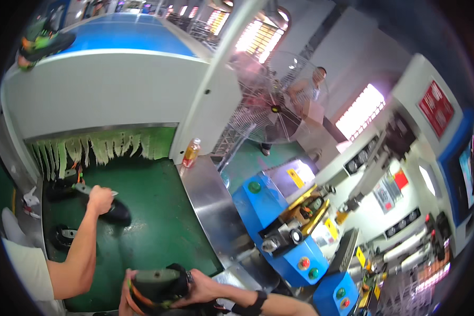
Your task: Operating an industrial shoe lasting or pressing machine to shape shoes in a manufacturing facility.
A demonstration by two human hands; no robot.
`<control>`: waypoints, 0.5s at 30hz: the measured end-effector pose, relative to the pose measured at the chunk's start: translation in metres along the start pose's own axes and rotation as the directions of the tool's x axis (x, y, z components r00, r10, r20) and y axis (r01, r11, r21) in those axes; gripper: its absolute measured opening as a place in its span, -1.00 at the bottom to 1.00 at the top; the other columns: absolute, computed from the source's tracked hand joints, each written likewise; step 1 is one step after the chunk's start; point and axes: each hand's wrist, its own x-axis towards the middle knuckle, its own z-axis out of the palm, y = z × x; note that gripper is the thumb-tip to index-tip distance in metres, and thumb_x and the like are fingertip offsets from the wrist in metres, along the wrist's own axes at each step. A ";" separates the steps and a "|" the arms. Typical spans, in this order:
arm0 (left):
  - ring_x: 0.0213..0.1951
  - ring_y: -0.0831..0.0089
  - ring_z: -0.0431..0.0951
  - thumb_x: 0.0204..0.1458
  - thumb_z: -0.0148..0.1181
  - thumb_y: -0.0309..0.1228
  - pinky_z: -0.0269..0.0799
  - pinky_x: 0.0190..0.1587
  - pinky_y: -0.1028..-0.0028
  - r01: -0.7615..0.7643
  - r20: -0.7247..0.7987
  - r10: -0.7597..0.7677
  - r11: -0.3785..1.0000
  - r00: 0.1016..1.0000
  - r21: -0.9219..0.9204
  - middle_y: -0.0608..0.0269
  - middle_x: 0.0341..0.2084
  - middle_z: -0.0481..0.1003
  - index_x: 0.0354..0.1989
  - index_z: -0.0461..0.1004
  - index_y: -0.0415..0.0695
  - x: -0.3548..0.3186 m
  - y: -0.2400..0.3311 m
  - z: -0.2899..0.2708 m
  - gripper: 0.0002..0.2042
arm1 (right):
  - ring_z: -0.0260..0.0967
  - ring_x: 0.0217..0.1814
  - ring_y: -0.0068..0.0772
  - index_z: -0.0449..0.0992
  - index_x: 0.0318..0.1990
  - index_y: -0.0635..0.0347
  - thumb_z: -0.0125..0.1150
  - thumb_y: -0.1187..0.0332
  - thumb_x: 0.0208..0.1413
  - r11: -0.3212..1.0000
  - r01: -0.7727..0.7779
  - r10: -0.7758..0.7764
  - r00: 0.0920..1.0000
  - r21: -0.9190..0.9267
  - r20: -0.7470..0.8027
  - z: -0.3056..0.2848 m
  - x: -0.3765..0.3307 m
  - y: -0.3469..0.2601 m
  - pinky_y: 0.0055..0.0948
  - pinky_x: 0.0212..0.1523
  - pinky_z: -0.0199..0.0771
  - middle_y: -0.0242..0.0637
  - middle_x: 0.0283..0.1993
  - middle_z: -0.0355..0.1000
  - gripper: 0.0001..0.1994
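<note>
A factory floor stretches away here, with a blue conveyor belt [131,34] above a pale housing [105,84] whose mouth is hung with a ragged fringe [102,147]. Below lies a green table [158,205]; to its right stand a bottle [191,152] and a blue machine [260,203].

Near the lower edge, in front of the table's near end, the held shoe [159,289] sits between 2 hands. The left hand [127,292] curls against its left side, partly cut off by the frame; the right hand [201,287] is bent around its right side, fingers part-closed on the dark upper. Neither appears to hold anything else.

To manage this well, I would keep the 2 grips opposed and level, support the weight from beneath, and press lightly near the orange and green trim. A co-worker's arm [81,253] spans the table's left part, so elbow room on that side calls for care.

The held shoe's opening faces up, showing a grey-green insert [158,275]. Its long axis seems to run roughly left to right; which end is the toe, I cannot tell.
</note>
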 end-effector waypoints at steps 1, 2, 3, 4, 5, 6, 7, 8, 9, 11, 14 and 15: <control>-0.13 0.16 0.52 -0.02 0.14 -0.27 0.44 -0.04 0.24 0.041 0.182 -0.030 0.997 0.983 -0.058 -0.01 -0.13 0.48 -0.07 0.38 -0.31 -0.015 0.017 0.027 -0.59 | 0.43 -0.04 -0.01 0.38 0.09 0.27 0.53 0.22 -0.33 0.992 0.076 -0.063 0.990 -0.102 0.123 -0.011 -0.019 -0.014 -0.27 0.05 0.40 -0.05 -0.04 0.47 -0.27; -0.12 0.16 0.52 -0.02 0.14 -0.24 0.44 -0.02 0.25 0.088 0.308 -0.058 0.993 0.950 -0.083 -0.01 -0.11 0.47 -0.04 0.36 -0.31 -0.034 0.033 0.054 -0.56 | 0.42 -0.02 0.05 0.38 0.08 0.25 0.51 0.30 -0.36 0.940 0.282 -0.257 0.955 -0.192 0.148 -0.017 -0.034 -0.028 -0.19 0.09 0.37 -0.03 -0.03 0.46 -0.28; -0.10 0.16 0.52 -0.02 0.14 -0.21 0.44 -0.01 0.25 0.119 0.380 -0.073 0.988 0.922 -0.100 -0.01 -0.08 0.46 -0.01 0.34 -0.32 -0.053 0.045 0.081 -0.52 | 0.32 0.14 0.05 0.32 0.14 0.23 0.46 0.35 -0.35 0.820 0.483 -0.438 0.875 -0.305 0.208 -0.020 -0.046 -0.038 -0.15 0.19 0.29 -0.05 0.11 0.37 -0.25; -0.08 0.17 0.52 -0.02 0.14 -0.18 0.44 0.01 0.25 0.132 0.400 -0.077 0.985 0.913 -0.113 -0.01 -0.06 0.45 0.03 0.33 -0.32 -0.074 0.055 0.105 -0.48 | 0.24 0.23 0.02 0.29 0.17 0.23 0.41 0.40 -0.32 0.749 0.501 -0.479 0.862 -0.434 0.168 -0.021 -0.064 -0.045 -0.16 0.25 0.22 -0.06 0.18 0.31 -0.26; -0.06 0.17 0.51 -0.02 0.15 -0.16 0.44 0.03 0.25 0.130 0.394 -0.071 0.984 0.916 -0.124 -0.01 -0.03 0.44 0.06 0.31 -0.33 -0.091 0.063 0.126 -0.45 | 0.17 0.32 -0.01 0.26 0.19 0.22 0.36 0.45 -0.29 0.637 0.536 -0.570 0.811 -0.554 0.129 -0.021 -0.086 -0.048 -0.17 0.31 0.15 -0.08 0.25 0.24 -0.26; -0.04 0.18 0.51 -0.02 0.15 -0.13 0.44 0.05 0.25 0.158 0.360 -0.077 0.966 0.930 -0.202 -0.01 -0.01 0.43 0.09 0.29 -0.34 -0.104 0.069 0.142 -0.41 | 0.11 0.36 -0.03 0.24 0.22 0.20 0.36 0.45 -0.26 0.745 0.416 -0.515 0.855 -0.522 -0.053 -0.018 -0.112 -0.047 -0.17 0.34 0.10 -0.08 0.29 0.19 -0.25; -0.03 0.18 0.51 -0.02 0.15 -0.10 0.44 0.06 0.25 0.091 0.348 -0.044 0.989 0.937 -0.118 -0.01 0.02 0.42 0.12 0.27 -0.34 -0.111 0.072 0.154 -0.38 | 0.05 0.40 -0.06 0.21 0.25 0.18 0.36 0.44 -0.23 0.837 0.306 -0.442 0.866 -0.454 -0.232 -0.014 -0.139 -0.043 -0.17 0.37 0.05 -0.09 0.34 0.13 -0.24; -0.01 0.18 0.51 -0.02 0.15 -0.08 0.44 0.08 0.25 0.072 0.309 -0.034 0.991 0.950 -0.113 -0.01 0.04 0.41 0.15 0.26 -0.35 -0.120 0.071 0.163 -0.34 | -0.04 0.46 -0.13 0.10 0.33 0.15 0.34 0.43 -0.14 0.957 0.205 -0.273 0.877 -0.206 -0.395 -0.006 -0.177 -0.037 -0.16 0.41 -0.05 -0.14 0.41 0.03 -0.19; -0.02 0.19 0.51 -0.03 0.15 -0.09 0.45 0.07 0.26 -0.036 0.385 0.016 0.998 0.923 0.047 -0.01 0.04 0.41 0.15 0.26 -0.34 -0.119 0.067 0.170 -0.34 | -0.07 0.47 -0.24 -0.06 0.39 0.15 0.35 0.38 -0.08 0.828 0.422 -0.232 0.857 0.369 -0.460 0.013 -0.197 -0.029 -0.21 0.40 -0.06 -0.13 0.46 -0.08 -0.11; -0.05 0.32 0.51 -0.15 0.31 -0.26 0.45 0.00 0.40 0.117 0.391 -0.166 0.982 0.905 0.147 0.08 -0.04 0.46 0.18 0.23 -0.32 -0.128 0.050 0.180 -0.30 | 0.11 0.35 -0.26 -0.01 0.35 0.30 0.44 0.29 -0.08 0.811 0.224 -0.052 0.948 0.540 -0.315 0.041 -0.244 -0.013 -0.37 0.31 0.07 -0.04 0.32 0.15 -0.10; -0.02 0.36 0.47 -0.15 0.34 -0.40 0.39 0.05 0.39 -0.001 0.342 -0.091 0.966 0.935 0.260 0.16 -0.06 0.46 0.20 0.22 -0.28 -0.144 0.004 0.219 -0.32 | 0.41 -0.03 -0.46 0.38 0.03 0.30 0.38 0.35 -0.05 0.918 0.046 0.235 0.738 0.395 -0.633 0.057 -0.282 0.008 -0.39 0.05 0.37 -0.29 -0.06 0.47 -0.52; 0.01 0.37 0.45 -0.15 0.33 -0.43 0.36 0.09 0.38 -0.039 0.447 -0.053 0.980 0.893 0.193 0.16 -0.02 0.44 0.22 0.18 -0.27 -0.144 -0.007 0.236 -0.30 | 0.44 -0.09 -0.44 0.41 -0.01 0.28 0.35 0.41 -0.05 0.899 0.213 0.111 0.733 0.381 -0.671 0.054 -0.302 0.012 -0.43 -0.02 0.43 -0.29 -0.11 0.48 -0.58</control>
